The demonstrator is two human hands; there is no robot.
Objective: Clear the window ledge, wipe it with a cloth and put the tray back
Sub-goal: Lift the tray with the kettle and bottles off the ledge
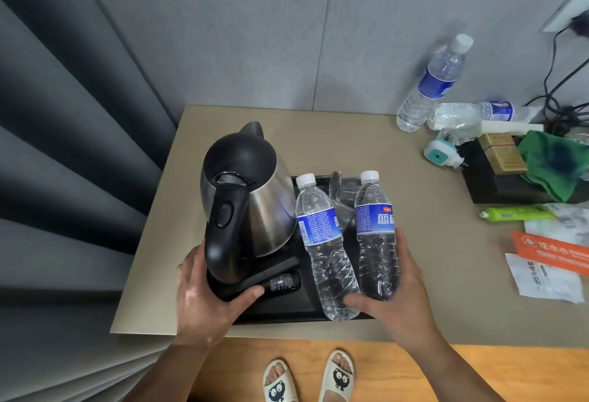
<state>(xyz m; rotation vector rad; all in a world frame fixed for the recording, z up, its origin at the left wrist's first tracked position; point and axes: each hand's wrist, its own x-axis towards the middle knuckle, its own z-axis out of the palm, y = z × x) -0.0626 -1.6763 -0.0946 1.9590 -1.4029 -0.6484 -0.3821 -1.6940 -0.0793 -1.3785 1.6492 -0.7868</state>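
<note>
Left hand (204, 299) and right hand (400, 290) gripped the loaded tray (280, 317); clearing looked barely begun (the cloth (554, 166) lay unused), with wiping and return left to do.

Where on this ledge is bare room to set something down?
Bare ledge: behind the kettle to the wall, and between the tray and the white plug. Crowded: the right end, with bottles, cloth, packets.

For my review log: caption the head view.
Left hand and right hand hold the ends of a tray bearing a kettle and two bottles.
</note>
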